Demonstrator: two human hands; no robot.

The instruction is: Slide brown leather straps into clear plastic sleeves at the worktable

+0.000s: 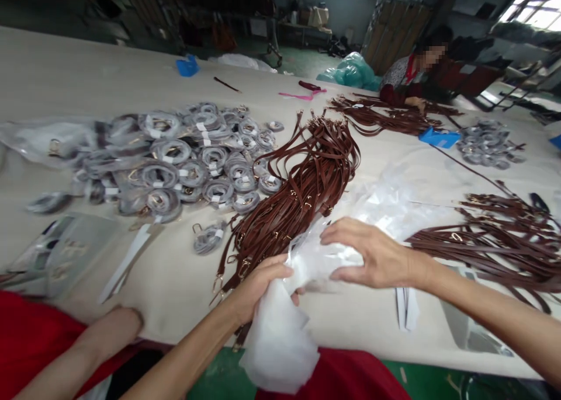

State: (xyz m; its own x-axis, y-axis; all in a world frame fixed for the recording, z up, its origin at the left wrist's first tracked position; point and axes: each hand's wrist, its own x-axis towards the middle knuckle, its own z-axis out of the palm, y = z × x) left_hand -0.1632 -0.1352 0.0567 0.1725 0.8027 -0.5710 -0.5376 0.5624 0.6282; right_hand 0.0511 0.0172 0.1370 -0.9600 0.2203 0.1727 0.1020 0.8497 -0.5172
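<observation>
While the near edge of the cream worktable (pixel 83 84) is being worked at, most of its middle is taken up by stock. Brown buckled straps (pixel 313 184) are piled at centre, bagged strap coils (pixel 214 160) are clustered left of them. Loose clear plastic (pixel 388 207) is heaped to the right, just behind the hands. Translucent plastic bags (pixel 283 336) are held over the table edge, their lower end hanging past it; layers can't be counted. They're gripped by the left hand (pixel 263 280), closed at the neck. The right hand (pixel 379 254) is held open, thumb and fingers spread around the upper film; whether contact is made can't be told. Step in hand, as judged: bags being separated or sorted. Next move calls for one free edge to be pinched by the right fingers while the left grip is kept. White paper strips (pixel 126 262) are laid left; smallest, a gold buckle (pixel 217 283) is seen at the strap ends
</observation>
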